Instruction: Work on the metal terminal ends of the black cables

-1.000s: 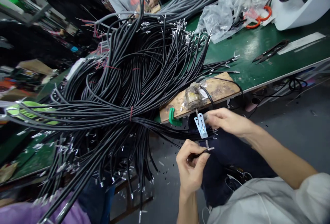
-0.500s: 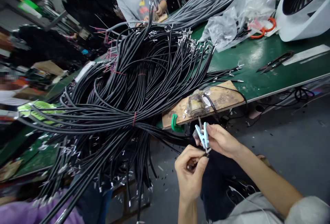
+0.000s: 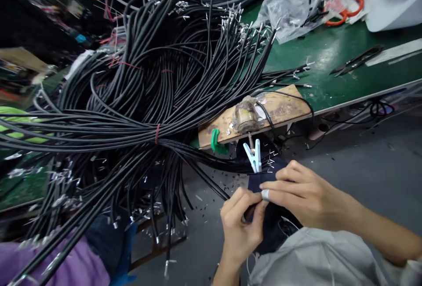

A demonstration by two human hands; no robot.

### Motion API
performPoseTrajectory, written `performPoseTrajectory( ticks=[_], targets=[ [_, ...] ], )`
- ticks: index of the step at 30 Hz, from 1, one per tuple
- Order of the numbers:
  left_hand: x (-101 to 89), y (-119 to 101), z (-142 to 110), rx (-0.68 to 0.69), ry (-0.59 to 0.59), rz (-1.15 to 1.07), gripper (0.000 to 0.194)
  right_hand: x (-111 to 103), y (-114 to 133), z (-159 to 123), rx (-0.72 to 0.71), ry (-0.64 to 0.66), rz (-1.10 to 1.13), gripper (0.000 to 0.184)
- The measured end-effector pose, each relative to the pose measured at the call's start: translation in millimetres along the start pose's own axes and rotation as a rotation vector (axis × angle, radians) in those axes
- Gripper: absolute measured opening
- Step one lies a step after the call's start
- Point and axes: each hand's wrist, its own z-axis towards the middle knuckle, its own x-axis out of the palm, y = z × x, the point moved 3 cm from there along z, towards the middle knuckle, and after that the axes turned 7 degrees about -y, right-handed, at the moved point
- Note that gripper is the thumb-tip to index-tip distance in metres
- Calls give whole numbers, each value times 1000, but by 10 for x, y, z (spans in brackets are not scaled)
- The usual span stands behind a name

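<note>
The right hand (image 3: 306, 196) has left the clothespin (image 3: 257, 162), joining the left hand (image 3: 242, 218) in pinching a black cable (image 3: 218, 187).

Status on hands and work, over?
Left hand pinched closed, right hand touching it; held item hidden. Light-blue plastic clothespin untouched. Long black cables crowding left side.

Got green table (image 3: 343, 86) carrying heaped black cables (image 3: 171, 84), wooden board (image 3: 288, 105) at near edge, plastic bag (image 3: 283, 7), dark snips (image 3: 358, 61) beside white strip (image 3: 395, 52). See scraps (image 3: 198, 198) on grey floor (image 3: 349, 158).
</note>
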Motion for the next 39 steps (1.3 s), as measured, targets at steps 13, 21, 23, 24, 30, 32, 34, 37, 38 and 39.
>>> performPoseTrajectory(
  ticks=[13,21,23,24,30,32,34,37,38,39],
  targets=[
    [94,15,-123,104,-151,145,16,159,75,-242,504,-427,61,21],
    [180,-15,-132,124,-204,204,15,335,119,-302,786,-443,50,16],
    [183,-13,-100,20,-178,150,6,331,146,-304,756,-491,38,19],
    [183,-7,-84,-42,-151,113,8,335,151,-303,748,-517,54,20],
    [123,-8,-49,-202,-6,-217,36,471,-98,-279,828,-602,280,15],
    [95,1,-53,-204,-11,-290,41,505,-254,-298,937,-649,387,12],
    [93,44,-57,-264,-17,-318,44,524,-343,-299,990,-645,556,8],
    [124,135,-54,-393,-2,-320,45,509,-271,-210,785,-486,718,17],
    [127,161,-47,-424,-1,-319,45,488,-216,-176,684,-456,698,16],
    [122,183,-38,-446,1,-320,44,464,-164,-149,604,-456,655,12]
  ],
)
